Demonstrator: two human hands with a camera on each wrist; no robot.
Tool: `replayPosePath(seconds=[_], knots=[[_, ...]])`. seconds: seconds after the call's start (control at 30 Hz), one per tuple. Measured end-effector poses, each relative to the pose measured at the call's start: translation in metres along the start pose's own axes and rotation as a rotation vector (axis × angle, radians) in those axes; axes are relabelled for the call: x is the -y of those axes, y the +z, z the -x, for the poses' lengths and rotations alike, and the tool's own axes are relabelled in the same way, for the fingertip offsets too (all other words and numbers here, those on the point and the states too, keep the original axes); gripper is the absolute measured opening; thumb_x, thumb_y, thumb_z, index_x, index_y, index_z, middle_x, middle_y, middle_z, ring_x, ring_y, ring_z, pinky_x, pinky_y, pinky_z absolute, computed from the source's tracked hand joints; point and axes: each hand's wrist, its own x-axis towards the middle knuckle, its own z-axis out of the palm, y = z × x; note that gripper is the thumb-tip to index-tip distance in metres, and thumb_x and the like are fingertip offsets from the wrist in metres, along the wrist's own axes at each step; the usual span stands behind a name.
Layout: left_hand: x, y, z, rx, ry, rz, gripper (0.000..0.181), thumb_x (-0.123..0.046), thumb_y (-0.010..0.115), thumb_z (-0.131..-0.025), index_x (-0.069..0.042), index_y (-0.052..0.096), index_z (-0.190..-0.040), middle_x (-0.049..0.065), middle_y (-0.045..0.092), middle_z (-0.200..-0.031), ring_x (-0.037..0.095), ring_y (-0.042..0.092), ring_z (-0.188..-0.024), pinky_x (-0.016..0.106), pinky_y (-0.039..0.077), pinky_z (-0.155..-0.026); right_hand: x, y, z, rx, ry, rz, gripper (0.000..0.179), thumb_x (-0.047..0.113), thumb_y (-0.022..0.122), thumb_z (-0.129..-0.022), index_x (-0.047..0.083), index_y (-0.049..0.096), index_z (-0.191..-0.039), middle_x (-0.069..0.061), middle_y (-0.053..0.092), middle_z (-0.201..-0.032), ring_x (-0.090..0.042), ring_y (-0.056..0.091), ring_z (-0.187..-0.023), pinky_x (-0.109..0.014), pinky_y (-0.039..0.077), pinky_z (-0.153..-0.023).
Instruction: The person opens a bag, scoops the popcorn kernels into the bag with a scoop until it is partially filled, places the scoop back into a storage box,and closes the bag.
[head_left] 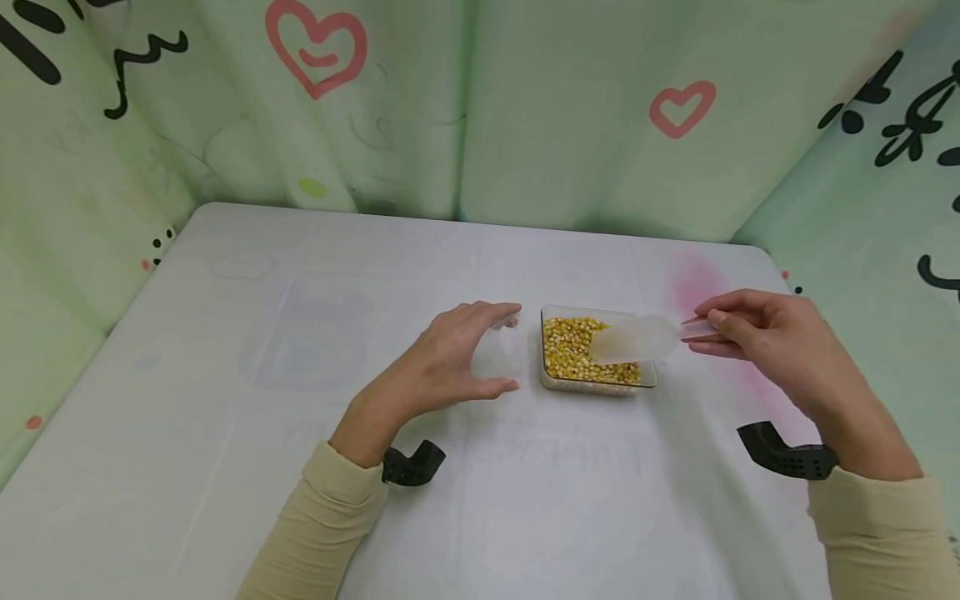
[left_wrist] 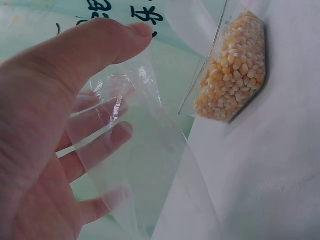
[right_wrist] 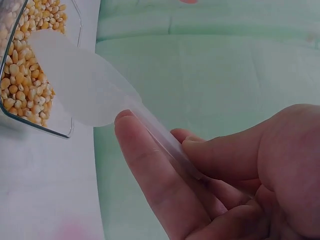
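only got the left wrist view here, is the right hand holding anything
Observer: Yes, the right hand holds a translucent scoop by its handle; the right wrist view shows it well.
Operator: and where does it point
Observer: To the left in the head view, its wide end overlapping the right part of the clear container; I can't tell whether it touches the corn kernels.
Operator: anything on that wrist
Observer: A black curved piece, right by the cuff of the beige sleeve.
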Motion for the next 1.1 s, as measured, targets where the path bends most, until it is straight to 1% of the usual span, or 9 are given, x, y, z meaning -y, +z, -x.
replayPosePath(seconds=[0.13, 0.2, 0.33, 0.5, 0.67, 0.83, 0.93, 1.0, 1.1], knots=[[-0.001, -0.001, 0.0, 0.001, 0.003, -0.006, 0.076, -0.032, 0.081, -0.08, -0.011, 0.046, -0.145, 0.001, 0.062, -0.128, 0.019, 0.058, -0.12, 0.045, 0.039, -0.11, -0.002, -0.006, 0.003, -0.022, 0.01, 0.011, 0.045, 0.04, 0.05, -0.103, 0.005, 0.055, -0.131, 0.019, 0.073, -0.103, -0.005, 0.074, -0.093, -0.005, 0.048, -0.079], [-0.001, -0.001, -0.001, 0.003, 0.002, -0.006, 0.077, -0.032, 0.081, -0.08, -0.011, 0.046, -0.145, 0.001, 0.062, -0.128, 0.019, 0.057, -0.12, 0.045, 0.039, -0.11, -0.002, -0.009, 0.004, -0.031, 0.029, 0.026, 0.046, 0.043, 0.049, -0.102, 0.007, 0.055, -0.131, 0.021, 0.073, -0.102, -0.004, 0.073, -0.094, -0.004, 0.047, -0.079], [-0.001, -0.001, 0.0, 0.012, -0.009, 0.0, 0.077, -0.033, 0.081, -0.081, -0.011, 0.045, -0.145, 0.002, 0.062, -0.129, 0.02, 0.057, -0.121, 0.046, 0.038, -0.111, -0.002, -0.012, 0.006, -0.018, 0.051, 0.061, 0.047, 0.045, 0.048, -0.102, 0.008, 0.055, -0.131, 0.019, 0.074, -0.101, -0.004, 0.073, -0.094, -0.003, 0.046, -0.079], [0.001, 0.0, 0.0, 0.026, -0.029, 0.003, 0.078, -0.034, 0.082, -0.081, -0.011, 0.044, -0.146, 0.002, 0.062, -0.13, 0.02, 0.057, -0.122, 0.047, 0.037, -0.111, 0.001, -0.013, 0.007, -0.013, 0.064, 0.078, 0.047, 0.045, 0.048, -0.103, 0.008, 0.055, -0.131, 0.018, 0.075, -0.101, -0.004, 0.073, -0.094, -0.003, 0.046, -0.078], [0.001, -0.001, 0.0, 0.032, -0.046, 0.015, 0.081, -0.033, 0.083, -0.08, -0.01, 0.042, -0.147, 0.001, 0.062, -0.131, 0.02, 0.054, -0.126, 0.046, 0.037, -0.112, 0.003, -0.013, 0.008, -0.01, 0.054, 0.07, 0.044, 0.04, 0.048, -0.104, 0.006, 0.055, -0.13, 0.017, 0.075, -0.1, -0.003, 0.073, -0.092, -0.004, 0.047, -0.078], [-0.001, -0.002, -0.001, 0.039, -0.079, 0.042, 0.078, -0.032, 0.083, -0.08, -0.011, 0.045, -0.145, 0.0, 0.056, -0.14, 0.021, 0.049, -0.134, 0.041, 0.037, -0.114, 0.003, -0.012, 0.007, 0.005, 0.037, 0.056, 0.039, 0.031, 0.047, -0.105, 0.002, 0.054, -0.13, 0.018, 0.074, -0.098, 0.0, 0.073, -0.089, -0.005, 0.048, -0.075], [0.0, -0.002, -0.001, 0.036, -0.082, 0.069, 0.076, -0.033, 0.083, -0.08, -0.012, 0.046, -0.144, 0.0, 0.054, -0.143, 0.018, 0.048, -0.135, 0.038, 0.038, -0.114, 0.003, -0.011, 0.008, 0.003, 0.03, 0.061, 0.038, 0.03, 0.047, -0.105, 0.002, 0.055, -0.129, 0.019, 0.073, -0.098, -0.001, 0.073, -0.089, -0.005, 0.048, -0.075], [0.001, -0.002, -0.002, 0.031, -0.076, 0.086, 0.077, -0.033, 0.083, -0.08, -0.013, 0.045, -0.144, 0.001, 0.056, -0.14, 0.017, 0.051, -0.131, 0.038, 0.04, -0.112, 0.003, -0.011, 0.008, -0.001, 0.018, 0.057, 0.037, 0.029, 0.048, -0.105, 0.001, 0.056, -0.128, 0.019, 0.073, -0.098, -0.001, 0.073, -0.088, -0.006, 0.049, -0.076], [0.001, -0.001, -0.002, 0.021, -0.074, 0.093, 0.078, -0.033, 0.084, -0.079, -0.013, 0.045, -0.143, 0.001, 0.061, -0.13, 0.019, 0.056, -0.125, 0.039, 0.043, -0.108, 0.002, -0.01, 0.008, -0.002, 0.008, 0.053, 0.037, 0.029, 0.048, -0.105, 0.001, 0.056, -0.127, 0.018, 0.073, -0.098, -0.002, 0.073, -0.088, -0.006, 0.049, -0.076]])
